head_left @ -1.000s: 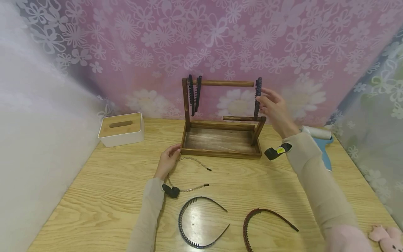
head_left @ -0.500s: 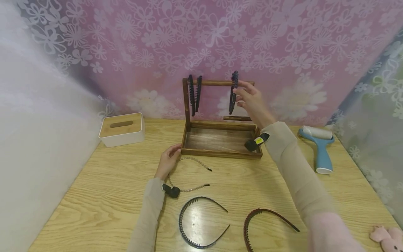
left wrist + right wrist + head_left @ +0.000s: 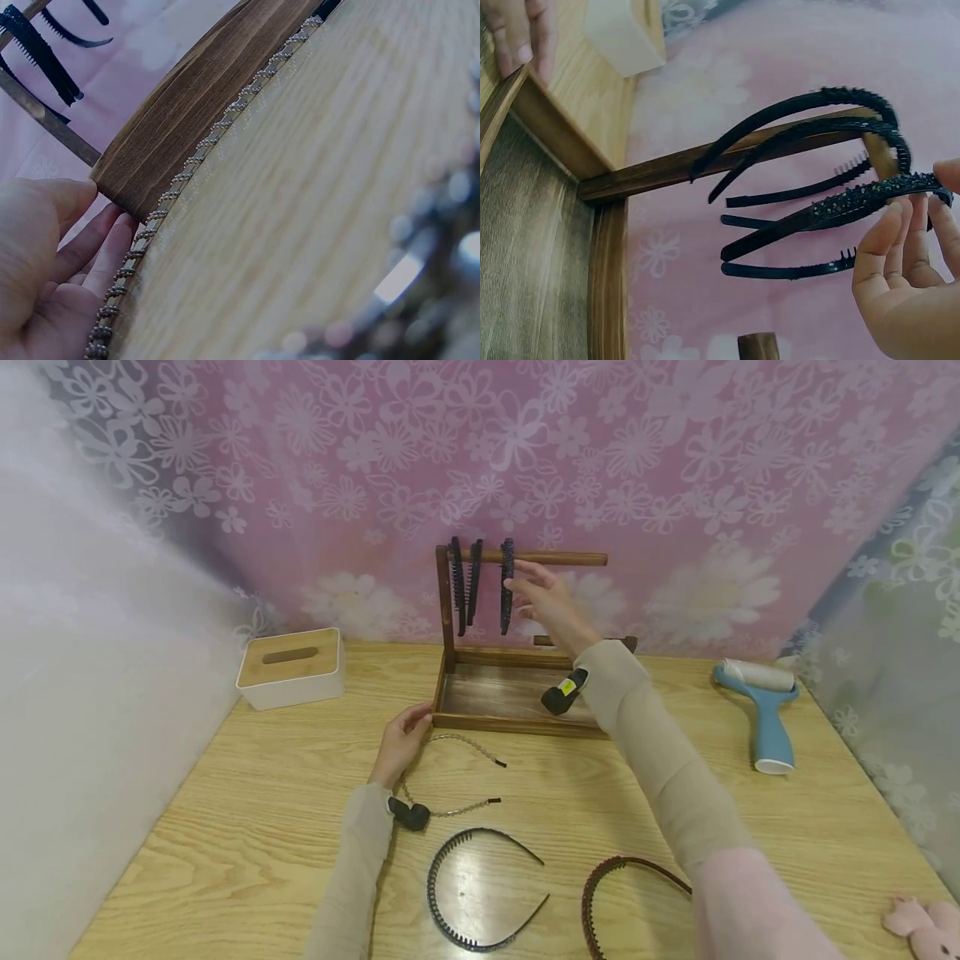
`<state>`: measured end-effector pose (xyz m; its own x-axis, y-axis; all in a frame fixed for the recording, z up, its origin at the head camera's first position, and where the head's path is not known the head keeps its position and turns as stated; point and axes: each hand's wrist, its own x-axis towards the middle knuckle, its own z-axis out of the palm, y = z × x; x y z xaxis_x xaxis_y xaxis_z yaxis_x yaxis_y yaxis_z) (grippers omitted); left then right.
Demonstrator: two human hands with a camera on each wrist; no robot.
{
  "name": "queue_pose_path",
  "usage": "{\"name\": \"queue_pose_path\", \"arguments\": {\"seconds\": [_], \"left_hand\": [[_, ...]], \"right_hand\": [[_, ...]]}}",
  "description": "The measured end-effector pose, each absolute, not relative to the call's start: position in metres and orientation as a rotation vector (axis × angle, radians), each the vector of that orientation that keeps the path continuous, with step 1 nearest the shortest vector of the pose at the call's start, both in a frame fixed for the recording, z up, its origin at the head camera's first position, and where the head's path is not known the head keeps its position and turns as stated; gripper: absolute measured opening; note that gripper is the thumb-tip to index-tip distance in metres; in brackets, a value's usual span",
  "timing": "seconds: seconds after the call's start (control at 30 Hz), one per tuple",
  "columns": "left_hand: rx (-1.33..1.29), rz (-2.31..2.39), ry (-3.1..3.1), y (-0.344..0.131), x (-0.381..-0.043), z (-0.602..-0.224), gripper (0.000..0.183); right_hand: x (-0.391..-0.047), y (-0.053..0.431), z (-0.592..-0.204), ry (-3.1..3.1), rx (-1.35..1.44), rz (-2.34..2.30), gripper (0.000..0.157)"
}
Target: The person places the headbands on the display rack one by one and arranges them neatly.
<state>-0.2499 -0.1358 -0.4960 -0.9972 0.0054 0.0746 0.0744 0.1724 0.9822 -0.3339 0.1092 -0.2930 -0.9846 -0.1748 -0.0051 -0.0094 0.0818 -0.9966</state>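
Note:
My right hand (image 3: 551, 610) pinches a black sparkly headband (image 3: 507, 589) between thumb and fingers, at the upper rod (image 3: 570, 559) of a wooden stand (image 3: 517, 724). In the right wrist view its glittering part (image 3: 855, 196) lies against my fingertips, its ends pointing away from the hand. Two black toothed headbands, one nearer the post (image 3: 456, 585) and one beside it (image 3: 473, 583), hang at the rod's left end. My left hand (image 3: 397, 747) grips the front left corner of the stand's tray; in the left wrist view the thumb lies at that wooden corner (image 3: 142, 169).
On the table are a beaded headband (image 3: 465, 742) by my left hand, a dark toothed headband (image 3: 431, 893) and a reddish-brown one (image 3: 588, 902). A tissue box (image 3: 292, 689) stands left, a blue lint roller (image 3: 771, 727) right. A shorter lower rod (image 3: 543, 641) juts leftward.
My right hand has carried the sparkly headband leftward, from beyond the upper rod's right end along it toward the two hanging headbands. The left hand stays at the tray corner.

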Motion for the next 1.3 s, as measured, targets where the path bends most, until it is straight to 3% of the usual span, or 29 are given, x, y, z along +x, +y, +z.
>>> {"name": "queue_pose_path", "arguments": {"seconds": [0.13, 0.67, 1.3], "left_hand": [[-0.157, -1.997, -2.300, -0.135, -0.249, -0.498, 0.034], [-0.059, -2.018, -2.381, -0.131, -0.251, -0.492, 0.036], [-0.052, -2.009, -2.376, -0.134, -0.251, -0.493, 0.035]], "right_hand": [[-0.336, 0.104, -0.295, 2.231, -0.207, -2.026, 0.051], [-0.328, 0.113, -0.317, 2.255, -0.210, -1.985, 0.048], [-0.280, 0.097, -0.375, 2.083, -0.239, -1.952, 0.043]]}}
